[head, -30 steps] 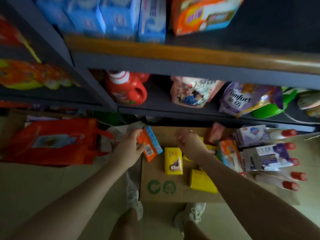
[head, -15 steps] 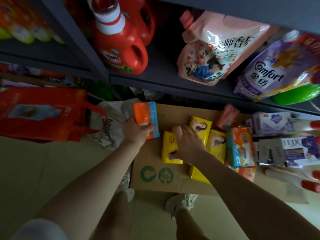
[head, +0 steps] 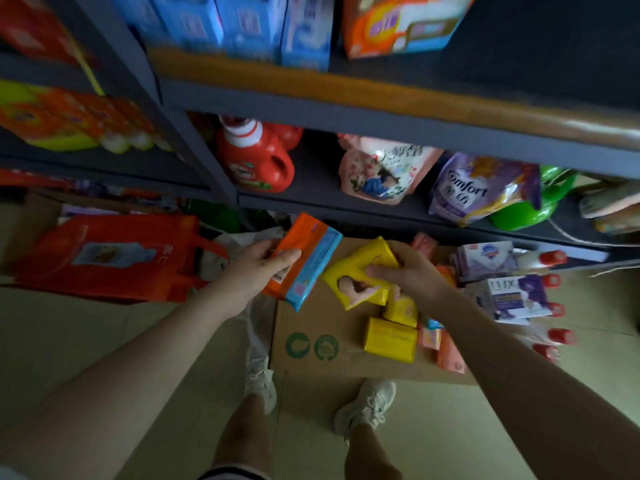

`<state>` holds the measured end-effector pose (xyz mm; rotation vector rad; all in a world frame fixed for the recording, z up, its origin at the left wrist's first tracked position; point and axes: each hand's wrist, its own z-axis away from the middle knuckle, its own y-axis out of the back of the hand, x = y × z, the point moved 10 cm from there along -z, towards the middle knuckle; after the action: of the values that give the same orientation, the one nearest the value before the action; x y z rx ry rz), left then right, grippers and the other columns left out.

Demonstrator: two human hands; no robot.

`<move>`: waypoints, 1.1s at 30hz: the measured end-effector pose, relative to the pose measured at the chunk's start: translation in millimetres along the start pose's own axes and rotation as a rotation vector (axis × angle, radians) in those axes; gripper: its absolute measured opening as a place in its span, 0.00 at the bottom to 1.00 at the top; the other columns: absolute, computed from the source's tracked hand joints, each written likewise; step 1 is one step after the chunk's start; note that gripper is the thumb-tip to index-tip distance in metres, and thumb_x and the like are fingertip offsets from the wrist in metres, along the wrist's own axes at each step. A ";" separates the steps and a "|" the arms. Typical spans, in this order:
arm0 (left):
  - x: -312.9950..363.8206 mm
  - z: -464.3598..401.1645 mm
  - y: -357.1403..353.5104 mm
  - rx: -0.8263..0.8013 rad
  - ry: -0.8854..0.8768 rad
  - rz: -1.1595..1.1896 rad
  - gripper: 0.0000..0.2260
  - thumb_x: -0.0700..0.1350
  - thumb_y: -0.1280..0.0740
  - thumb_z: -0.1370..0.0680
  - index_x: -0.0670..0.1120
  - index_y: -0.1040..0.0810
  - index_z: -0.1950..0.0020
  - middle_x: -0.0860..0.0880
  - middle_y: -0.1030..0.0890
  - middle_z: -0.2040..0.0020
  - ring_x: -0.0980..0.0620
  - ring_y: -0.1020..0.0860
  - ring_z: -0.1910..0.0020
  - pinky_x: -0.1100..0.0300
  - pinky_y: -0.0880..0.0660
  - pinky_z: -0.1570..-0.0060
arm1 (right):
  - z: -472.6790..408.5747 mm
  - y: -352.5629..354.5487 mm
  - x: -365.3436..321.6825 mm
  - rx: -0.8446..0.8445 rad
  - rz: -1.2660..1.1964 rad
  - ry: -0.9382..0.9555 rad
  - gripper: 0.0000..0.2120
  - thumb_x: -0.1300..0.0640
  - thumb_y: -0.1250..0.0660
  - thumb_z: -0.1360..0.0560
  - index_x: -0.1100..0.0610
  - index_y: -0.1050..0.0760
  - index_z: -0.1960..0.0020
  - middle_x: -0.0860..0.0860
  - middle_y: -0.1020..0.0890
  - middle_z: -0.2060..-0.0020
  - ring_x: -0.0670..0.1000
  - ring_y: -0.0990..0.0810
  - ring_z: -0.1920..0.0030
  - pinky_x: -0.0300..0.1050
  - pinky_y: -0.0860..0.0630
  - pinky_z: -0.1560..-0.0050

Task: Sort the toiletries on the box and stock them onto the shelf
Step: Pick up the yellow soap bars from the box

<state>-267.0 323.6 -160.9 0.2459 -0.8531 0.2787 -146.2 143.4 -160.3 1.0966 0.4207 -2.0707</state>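
Observation:
My left hand [head: 258,263] grips an orange and blue soap pack [head: 304,261], lifted above the left end of the cardboard box [head: 311,327]. My right hand [head: 407,271] holds a yellow soap bar [head: 358,277] just above the box. Two more yellow bars [head: 389,339] lie on the box under that hand, with orange packs [head: 448,351] beside them. White and purple soap cartons [head: 509,296] and red-capped bottles [head: 554,337] lie at the box's right end. The dark shelf [head: 346,199] stands behind the box.
On the lower shelf are a red detergent jug [head: 254,161], a pink refill pouch [head: 381,171], a purple Comfort pouch [head: 481,188] and a green bottle [head: 533,206]. Blue cartons [head: 242,26] fill the upper shelf. A red bag [head: 110,258] lies on the floor at left. My feet [head: 367,407] stand at the box's near edge.
My right hand, which pressed on a yellow bar on the box, has picked it up. My left hand has raised the orange and blue pack. The camera has tilted up.

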 end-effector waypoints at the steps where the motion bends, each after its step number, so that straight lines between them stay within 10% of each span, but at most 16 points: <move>1: 19.5 6.9 -3.3 -0.019 -0.043 0.006 0.11 0.44 0.33 0.24 0.46 0.25 0.42 0.48 0.19 0.51 0.57 0.20 0.60 0.68 0.24 0.64 | 12.4 1.4 -16.9 -0.057 -0.167 0.016 0.09 0.64 0.25 0.36 0.56 0.21 0.58 0.51 0.17 0.65 0.48 0.19 0.65 0.42 0.22 0.63; 7: 135.8 49.5 -23.7 -0.064 -0.553 -0.460 0.20 0.41 0.27 0.31 0.51 0.29 0.43 0.53 0.22 0.49 0.58 0.24 0.50 0.68 0.30 0.51 | 65.7 -2.4 -84.2 -0.320 -0.678 0.074 0.25 0.43 0.20 0.46 0.57 0.17 0.56 0.56 0.15 0.61 0.54 0.17 0.60 0.48 0.21 0.55; 11: 199.4 102.2 -48.3 -0.024 -1.186 -1.031 0.16 0.45 0.37 0.29 0.51 0.28 0.41 0.48 0.19 0.45 0.50 0.28 0.43 0.55 0.35 0.43 | 83.5 4.8 -101.1 -0.300 -0.859 0.063 0.30 0.41 0.17 0.56 0.56 0.15 0.58 0.54 0.14 0.58 0.53 0.15 0.56 0.52 0.19 0.54; 17: 215.4 149.3 -73.2 -0.028 -1.611 -1.130 0.11 0.42 0.37 0.24 0.51 0.28 0.42 0.50 0.20 0.43 0.46 0.30 0.37 0.46 0.36 0.35 | 102.8 -15.1 -94.3 -0.349 -0.774 -0.079 0.31 0.47 0.16 0.65 0.57 0.15 0.63 0.54 0.15 0.64 0.52 0.15 0.63 0.45 0.19 0.64; 20: 220.7 134.8 -60.1 0.160 -1.470 -1.096 0.15 0.43 0.35 0.27 0.50 0.29 0.41 0.48 0.29 0.36 0.44 0.34 0.34 0.48 0.38 0.34 | 105.8 -24.0 -92.8 -0.382 -0.709 -0.077 0.32 0.47 0.16 0.64 0.56 0.15 0.62 0.55 0.15 0.64 0.52 0.15 0.63 0.45 0.19 0.64; 23: 197.4 83.3 -26.3 0.111 -0.745 -0.435 0.23 0.42 0.31 0.28 0.47 0.31 0.34 0.46 0.24 0.39 0.49 0.27 0.41 0.56 0.30 0.39 | 97.3 -19.4 -99.7 -0.363 -0.682 0.028 0.31 0.47 0.16 0.58 0.57 0.16 0.57 0.55 0.15 0.60 0.54 0.15 0.59 0.47 0.19 0.59; 26: 148.7 64.7 -52.8 -0.182 -0.175 0.158 0.08 0.47 0.39 0.21 0.47 0.22 0.49 0.48 0.16 0.58 0.50 0.19 0.58 0.57 0.21 0.60 | 91.7 -10.5 -106.4 -0.334 -0.565 0.101 0.32 0.44 0.17 0.52 0.57 0.20 0.53 0.53 0.15 0.60 0.51 0.16 0.58 0.44 0.20 0.58; 33: 190.7 60.5 -51.7 0.045 -0.432 -0.200 0.14 0.39 0.28 0.29 0.50 0.24 0.46 0.55 0.20 0.52 0.59 0.22 0.54 0.62 0.25 0.52 | 103.0 15.5 -134.1 -0.078 -0.083 0.244 0.16 0.64 0.28 0.30 0.50 0.25 0.47 0.44 0.20 0.52 0.44 0.20 0.53 0.35 0.23 0.57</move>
<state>-172.8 282.9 18.4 0.4400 -1.2399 0.0550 -145.3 134.6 9.3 1.3093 0.6711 -1.9798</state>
